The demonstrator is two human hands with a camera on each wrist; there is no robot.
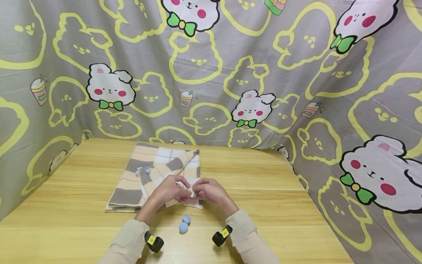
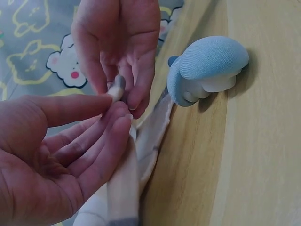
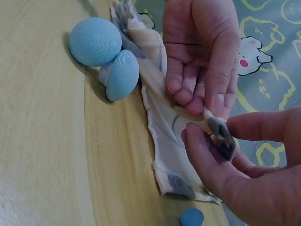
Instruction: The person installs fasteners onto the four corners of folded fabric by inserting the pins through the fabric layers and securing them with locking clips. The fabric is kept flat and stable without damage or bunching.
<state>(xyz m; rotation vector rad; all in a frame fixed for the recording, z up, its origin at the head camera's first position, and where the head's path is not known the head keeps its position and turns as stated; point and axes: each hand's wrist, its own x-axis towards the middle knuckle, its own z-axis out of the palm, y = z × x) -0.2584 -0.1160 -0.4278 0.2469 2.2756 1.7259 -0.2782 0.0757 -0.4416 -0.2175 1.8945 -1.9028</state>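
Note:
A plaid blanket [image 1: 126,196] in beige, grey and white lies folded, its near right part bunched up under both hands. My left hand [image 1: 171,189] pinches the blanket's corner between thumb and fingers. Facing it, my right hand [image 1: 211,190] pinches the grey tip [image 3: 221,134] of the same corner. A bit of blue shows between the right fingers, mostly hidden. Two blue mushroom-shaped pieces [image 1: 183,227] with white undersides lie on the table just in front of the hands, touching each other in the left wrist view.
Small blue-and-white pieces [image 1: 147,170] sit on the blanket's left part. Another blue round piece [image 3: 192,217] lies by the blanket's edge near the right hand. The wooden table [image 1: 263,205] is bordered by a grey patterned curtain [image 1: 211,124] at the back and sides.

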